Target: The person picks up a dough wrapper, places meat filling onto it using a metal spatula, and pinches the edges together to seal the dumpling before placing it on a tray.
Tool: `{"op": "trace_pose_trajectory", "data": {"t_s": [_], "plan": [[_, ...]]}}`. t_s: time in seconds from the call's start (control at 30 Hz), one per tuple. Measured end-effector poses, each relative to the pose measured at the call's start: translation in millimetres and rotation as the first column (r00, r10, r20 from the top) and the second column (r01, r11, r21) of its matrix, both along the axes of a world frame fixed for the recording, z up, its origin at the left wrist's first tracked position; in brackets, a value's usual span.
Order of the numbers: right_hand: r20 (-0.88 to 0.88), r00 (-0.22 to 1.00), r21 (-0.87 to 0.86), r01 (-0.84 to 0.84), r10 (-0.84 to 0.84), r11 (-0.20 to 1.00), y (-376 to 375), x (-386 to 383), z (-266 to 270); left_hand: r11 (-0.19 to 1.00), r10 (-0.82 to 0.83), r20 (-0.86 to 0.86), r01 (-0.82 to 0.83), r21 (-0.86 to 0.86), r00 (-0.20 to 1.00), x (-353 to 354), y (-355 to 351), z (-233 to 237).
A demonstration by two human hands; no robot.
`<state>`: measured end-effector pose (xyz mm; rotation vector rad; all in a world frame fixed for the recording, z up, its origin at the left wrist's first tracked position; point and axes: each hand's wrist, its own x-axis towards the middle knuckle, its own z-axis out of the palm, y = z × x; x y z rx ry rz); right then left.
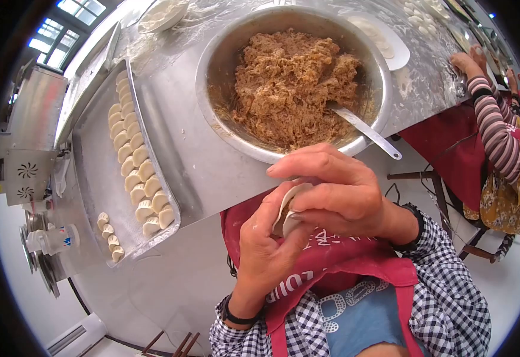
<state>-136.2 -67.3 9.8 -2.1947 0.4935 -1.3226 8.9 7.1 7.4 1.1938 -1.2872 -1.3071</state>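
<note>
Both my hands hold one dumpling [288, 209] in front of my red apron. My left hand [266, 244] cups it from below, and my right hand [337, 187] pinches its folded edge from above. The white wrapper is mostly hidden between the fingers. Just beyond my hands stands a large metal bowl [212, 53] of brown minced filling [292, 83] with a spoon [364, 130] resting in it. To the left a metal tray [96, 178] carries a row of several finished dumplings [138, 172].
A plate of round wrappers [385, 38] sits behind the bowl. Another person's hand and striped sleeve [492, 113] rest at the table's right edge. A metal machine [27, 137] and a white cup [54, 239] stand at the far left. Flour dusts the steel table [206, 172].
</note>
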Motion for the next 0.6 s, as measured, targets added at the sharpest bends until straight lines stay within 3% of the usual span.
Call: {"op": "trace_pose_trajectory", "data": {"t_s": [0.23, 0.3, 0.4, 0.6], "plan": [[0.071, 0.997, 0.028, -0.010, 0.008, 1.000, 1, 4, 0, 0.999, 0.004, -0.010, -0.004, -0.032, 1.000, 6, 1, -2], [0.086, 0.992, 0.167, 0.080, -0.096, 0.983, 3, -1, 0, 0.991, 0.108, -0.180, -0.091, 0.102, 0.978, 5, 4, 3], [0.114, 0.987, 0.258, 0.077, -0.110, 0.963, 3, -12, -6, 0.983, 0.173, -0.280, -0.148, 0.106, 0.944, 5, 2, 5], [0.092, 0.993, 0.248, 0.044, -0.069, 0.968, 8, -13, -9, 0.979, 0.186, -0.299, -0.152, 0.132, 0.936, 1, 0, 8]]}}
